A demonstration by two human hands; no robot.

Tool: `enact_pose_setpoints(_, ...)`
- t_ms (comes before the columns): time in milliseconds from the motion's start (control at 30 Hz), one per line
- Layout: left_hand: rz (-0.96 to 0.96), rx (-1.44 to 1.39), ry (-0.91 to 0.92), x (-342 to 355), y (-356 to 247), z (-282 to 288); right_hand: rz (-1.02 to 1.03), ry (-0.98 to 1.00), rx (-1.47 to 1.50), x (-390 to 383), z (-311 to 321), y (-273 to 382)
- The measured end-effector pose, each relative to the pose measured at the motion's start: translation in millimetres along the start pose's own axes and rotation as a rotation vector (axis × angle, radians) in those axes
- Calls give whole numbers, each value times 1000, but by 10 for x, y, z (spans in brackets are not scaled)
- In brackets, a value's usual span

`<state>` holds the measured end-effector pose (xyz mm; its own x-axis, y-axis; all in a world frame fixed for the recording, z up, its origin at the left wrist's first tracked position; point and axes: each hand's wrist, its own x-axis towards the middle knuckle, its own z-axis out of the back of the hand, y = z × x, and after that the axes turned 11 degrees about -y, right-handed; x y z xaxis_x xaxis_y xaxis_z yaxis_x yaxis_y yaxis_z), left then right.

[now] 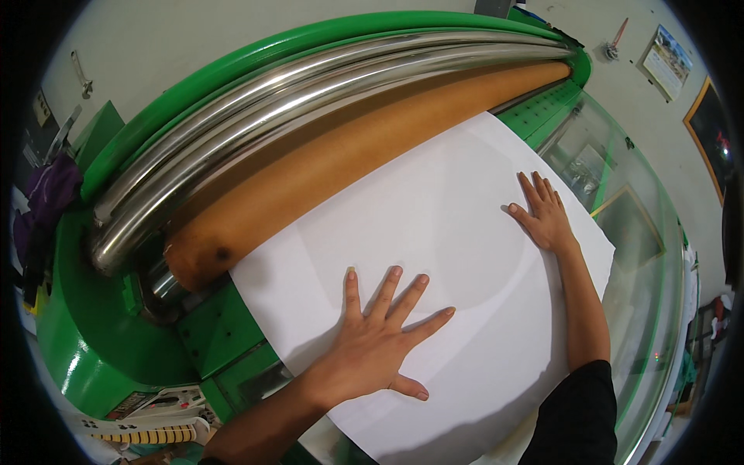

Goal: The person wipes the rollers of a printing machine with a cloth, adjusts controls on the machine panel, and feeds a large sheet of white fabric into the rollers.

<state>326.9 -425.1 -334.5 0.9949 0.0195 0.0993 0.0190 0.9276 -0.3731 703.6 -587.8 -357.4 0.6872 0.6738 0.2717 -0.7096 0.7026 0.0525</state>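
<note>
A large white sheet [403, 217] lies over the bed of a green roller machine, its far edge reaching a tan-brown roller [349, 143]. My left hand [368, 345] rests palm down on the near left part of the sheet, fingers spread wide. Farther off on the right, my right hand [546, 221] lies flat on the sheet near its right edge, fingers stretched toward the roller. Neither hand holds anything. Faint folds and shadows show across the white surface. Whether the far edge runs under the roller cannot be made out.
Two shiny metal rollers [310, 93] run above the brown one, beneath a green curved guard [256, 58]. A green end housing [85, 333] stands at left, with a purple cloth [50, 194] beyond. Clear glass or plastic [659, 209] borders the right. A calendar [668, 62] hangs on the wall.
</note>
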Motion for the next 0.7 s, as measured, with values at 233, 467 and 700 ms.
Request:
enact_pose_setpoints(233,-2,-3,-14,8,35,-7,-8,6,-9,32,15,37)
enact_pose_setpoints(467,8,-8,-16,-5,62,-4,-16,10,-5,43,-6,60)
enact_pose_setpoints(700,25,-22,-7,5,76,2,-10,8,-3,88,-45,28)
